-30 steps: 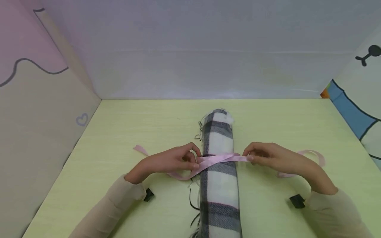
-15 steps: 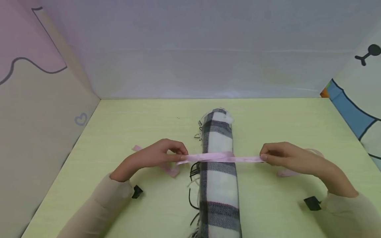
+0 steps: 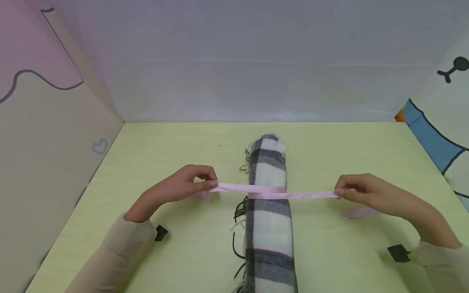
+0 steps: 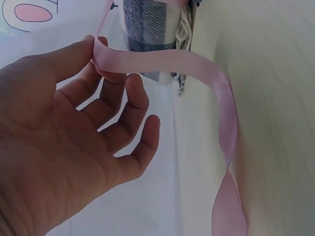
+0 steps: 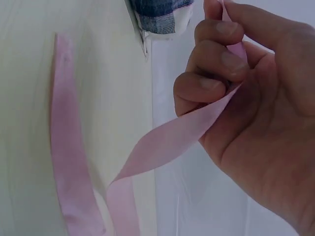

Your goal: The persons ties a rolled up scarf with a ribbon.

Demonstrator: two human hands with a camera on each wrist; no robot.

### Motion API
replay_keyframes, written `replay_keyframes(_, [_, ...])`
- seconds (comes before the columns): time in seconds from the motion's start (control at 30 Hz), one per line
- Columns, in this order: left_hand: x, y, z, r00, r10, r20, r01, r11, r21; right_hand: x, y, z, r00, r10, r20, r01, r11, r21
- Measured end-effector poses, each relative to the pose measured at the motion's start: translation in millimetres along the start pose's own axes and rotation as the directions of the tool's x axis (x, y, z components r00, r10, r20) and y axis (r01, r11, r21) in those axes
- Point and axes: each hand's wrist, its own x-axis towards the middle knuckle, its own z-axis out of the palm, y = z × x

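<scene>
A rolled plaid scarf (image 3: 271,211) in grey, black and white lies lengthwise on the pale green table (image 3: 176,158), fringe trailing at its left side. A pink ribbon (image 3: 271,192) is stretched taut across the roll. My left hand (image 3: 190,185) pinches the ribbon's left part between thumb and forefinger (image 4: 91,46), the other fingers spread. My right hand (image 3: 360,191) grips the right part, fingers curled over it (image 5: 216,54). The ribbon's loose ends trail on the table (image 5: 69,162) beneath each hand.
Walls close the table in: a lilac back wall (image 3: 256,61), a pink and beige panel (image 3: 44,122) on the left, a white panel with blue drawing (image 3: 439,134) on the right. Black wrist-strap clips (image 3: 160,232) show at both sleeves.
Both hands have moved apart, left going left and right going right, and the ribbon across the scarf has gone from slack to stretched taut.
</scene>
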Motion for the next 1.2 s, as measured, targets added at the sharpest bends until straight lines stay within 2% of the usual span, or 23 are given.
replay_keyframes(0.23, [-0.6, -7.4, 0.9, 1.000, -0.021, -0.014, 0.022, 0.997, 0.075, -6, 9, 1, 1.000, 0.008, -0.008, -0.008, 1.000, -0.015])
replay_keyframes(0.43, [-1.2, -13.0, 1.4, 0.999, -0.012, -0.043, 0.017, 0.994, 0.108, -9, 15, 2, 1.000, 0.008, -0.018, -0.008, 1.000, -0.021])
replay_keyframes(0.67, [-2.2, -10.7, 2.8, 0.999, -0.001, -0.037, 0.005, 0.994, 0.108, -9, 16, 3, 0.998, 0.032, -0.049, -0.033, 0.999, -0.008])
replay_keyframes(0.8, [-3.5, -12.1, 3.8, 0.999, 0.011, -0.043, -0.007, 0.996, 0.089, -8, 16, 5, 0.998, 0.013, -0.058, -0.013, 1.000, 0.004])
replay_keyframes(1.03, [-1.1, -17.9, 16.9, 1.000, 0.001, -0.003, -0.001, 0.999, 0.033, -1, 12, 18, 0.999, 0.022, -0.036, -0.021, 0.999, 0.030])
replay_keyframes(1.2, [0.8, -18.7, 26.2, 0.999, -0.001, -0.036, 0.003, 0.997, 0.071, 5, 8, 24, 0.999, 0.016, -0.048, -0.016, 1.000, -0.003])
